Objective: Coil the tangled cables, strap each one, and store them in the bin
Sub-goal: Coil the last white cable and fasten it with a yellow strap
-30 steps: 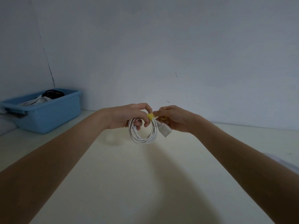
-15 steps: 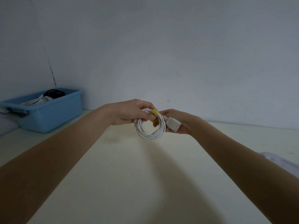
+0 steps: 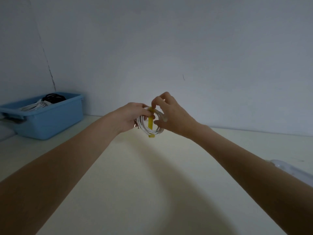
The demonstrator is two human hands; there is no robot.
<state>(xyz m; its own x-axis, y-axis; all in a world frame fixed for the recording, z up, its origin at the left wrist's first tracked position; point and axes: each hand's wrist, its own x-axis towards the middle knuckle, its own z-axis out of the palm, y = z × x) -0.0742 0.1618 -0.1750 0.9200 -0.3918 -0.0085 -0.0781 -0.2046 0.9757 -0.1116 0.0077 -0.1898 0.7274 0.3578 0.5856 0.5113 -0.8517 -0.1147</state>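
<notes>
- Near the table's (image 3: 152, 184) right edge lies a pale, blurred object (image 3: 291, 170).
- Above mid-table, the left hand (image 3: 133, 116) has its grip curled round the coiled white cable (image 3: 150, 129).
- The right hand (image 3: 171, 114) pinches the yellow strap (image 3: 150, 123) at the coil's top; the strap hangs down across the loops.
- At the far left corner sits the blue bin (image 3: 50, 119), holding black cables (image 3: 53, 98) and white cables (image 3: 36, 106).

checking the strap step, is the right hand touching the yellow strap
Touching. The head view shows the right hand pinching the top of the yellow strap where it crosses the white cable coil, no gap between them.
</notes>
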